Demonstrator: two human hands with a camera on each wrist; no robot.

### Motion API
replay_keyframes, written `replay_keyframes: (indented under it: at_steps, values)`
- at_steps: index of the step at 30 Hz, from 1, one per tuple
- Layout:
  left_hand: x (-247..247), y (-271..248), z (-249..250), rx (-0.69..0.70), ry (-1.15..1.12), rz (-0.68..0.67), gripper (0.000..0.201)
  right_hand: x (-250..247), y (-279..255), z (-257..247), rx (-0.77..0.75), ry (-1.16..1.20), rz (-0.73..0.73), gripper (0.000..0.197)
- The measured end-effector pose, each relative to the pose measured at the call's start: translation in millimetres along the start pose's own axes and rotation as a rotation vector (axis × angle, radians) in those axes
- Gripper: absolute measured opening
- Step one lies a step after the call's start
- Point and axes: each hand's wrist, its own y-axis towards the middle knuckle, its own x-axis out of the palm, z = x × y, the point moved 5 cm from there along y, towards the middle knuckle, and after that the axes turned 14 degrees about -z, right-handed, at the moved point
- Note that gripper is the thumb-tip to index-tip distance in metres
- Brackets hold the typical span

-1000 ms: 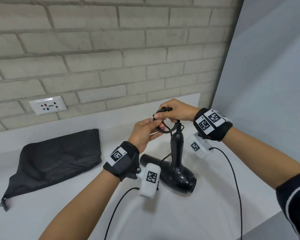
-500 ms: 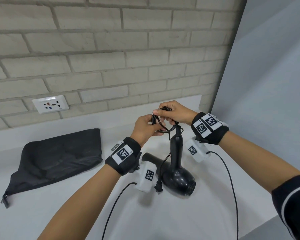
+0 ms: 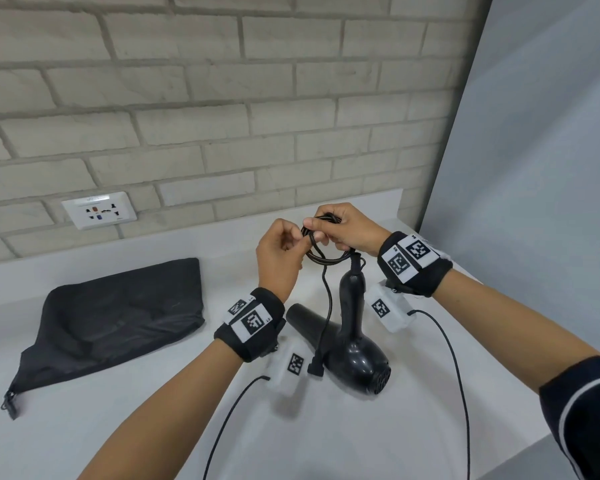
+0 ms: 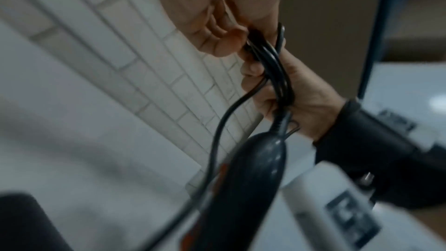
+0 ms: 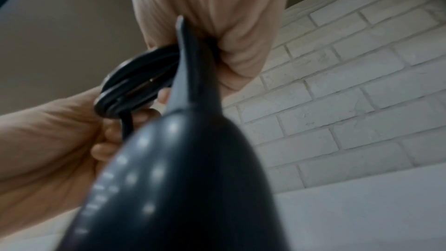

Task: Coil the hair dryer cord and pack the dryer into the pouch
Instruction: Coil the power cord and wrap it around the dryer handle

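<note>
Far left on white tabletop [image 3: 153, 427]: black pouch [image 3: 118, 320], lying flat, zipper end toward near-left corner, well apart from the dryer. Above it on brick wall [image 3: 222, 116]: white socket plate [image 3: 98, 209]

Centre, raised above tabletop: left hand [image 3: 280, 258], fingers curled, pinching left side of coiled cord [image 3: 321, 251]. From left wrist view: left fingertips [image 4: 217, 45] pressed on the bundled loops, several turns stacked together. Loose cord tail dropping from coil down past handle, ending in plug [image 3: 315, 367] hanging just beside the dryer body, near left wrist camera; contact with tabletop not clear

Below the coil: hair dryer [image 3: 352, 348], black, body down on tabletop, nozzle pointing left-back, handle standing up toward the hands, cord strain relief at handle top meeting the coil. Rear grille facing near-right

Right of coil: right hand [image 3: 347, 230], fingers wrapped over top of coil, gripping it from above; thumb tip meeting left hand at the loops. Right wrist view blurred: dryer handle [image 5: 181, 178] filling foreground, coil above it under closed right hand

Far right: plain grey wall panel [image 3: 534, 168]
</note>
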Motion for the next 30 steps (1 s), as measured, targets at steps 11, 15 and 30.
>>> replay_keyframes:
  at_steps: [11, 15, 30]
  values:
    - [6, -12, -6, -0.326, -0.355, -0.107, 0.008, 1, -8, -6, -0.077, -0.100, 0.087, 0.018]
    - [5, -13, 0, -0.306, -0.268, -0.098, 0.012, 4, -6, -8, -0.099, -0.113, 0.110, 0.015]
    - [-6, -11, 12, -0.362, -0.266, -0.358, 0.029, -7, 1, 8, -0.122, -0.152, 0.128, 0.021]
